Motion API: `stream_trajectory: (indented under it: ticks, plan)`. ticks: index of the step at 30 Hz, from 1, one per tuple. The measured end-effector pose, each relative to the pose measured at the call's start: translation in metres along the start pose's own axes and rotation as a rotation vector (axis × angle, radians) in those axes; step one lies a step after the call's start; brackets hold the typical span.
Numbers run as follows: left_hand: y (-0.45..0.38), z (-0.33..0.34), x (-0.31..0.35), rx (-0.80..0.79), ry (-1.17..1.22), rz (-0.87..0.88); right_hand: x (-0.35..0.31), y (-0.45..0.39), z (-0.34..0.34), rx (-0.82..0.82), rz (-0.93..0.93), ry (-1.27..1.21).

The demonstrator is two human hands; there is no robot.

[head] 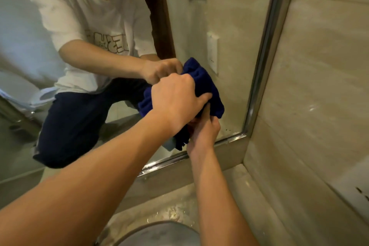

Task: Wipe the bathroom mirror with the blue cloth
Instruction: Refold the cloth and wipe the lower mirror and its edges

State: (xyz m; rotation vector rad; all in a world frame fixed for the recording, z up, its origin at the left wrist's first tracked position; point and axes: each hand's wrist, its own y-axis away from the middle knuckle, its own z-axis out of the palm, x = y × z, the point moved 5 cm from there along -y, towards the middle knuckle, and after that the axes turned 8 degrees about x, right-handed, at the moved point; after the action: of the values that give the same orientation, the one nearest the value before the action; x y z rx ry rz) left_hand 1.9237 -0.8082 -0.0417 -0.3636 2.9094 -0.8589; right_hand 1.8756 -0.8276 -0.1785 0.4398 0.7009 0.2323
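Both my hands bunched the blue cloth against the mirror.

The blue cloth (207,90) sat crumpled between my hands near the lower right corner of the mirror (229,26). My left hand (175,102) gripped it from above; my right hand (203,132) clutched its underside, above the wet counter (229,195).

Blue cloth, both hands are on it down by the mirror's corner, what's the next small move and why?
Probably flatten the blue cloth against the mirror: it is bunched between the left hand and right hand, near the lower right frame.
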Motion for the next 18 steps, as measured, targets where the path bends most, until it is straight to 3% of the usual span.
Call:
stream_trajectory:
  ticks: [5, 10, 14, 18]
  plan:
    - [0.007, -0.003, -0.013, -0.002, -0.003, -0.012, 0.015, 0.010, 0.014, 0.056, -0.030, -0.033]
    - [0.034, -0.029, -0.071, 0.068, 0.088, -0.147, 0.023, 0.046, 0.031, 0.052, -0.319, 0.214]
    - [0.082, -0.047, -0.151, 0.180, 0.280, -0.372, 0.050, 0.082, 0.058, -0.199, -0.417, 0.484]
    - [0.075, -0.043, -0.151, 0.198, 0.241, -0.413, 0.034, 0.077, 0.061, -0.334, -0.492, 0.624]
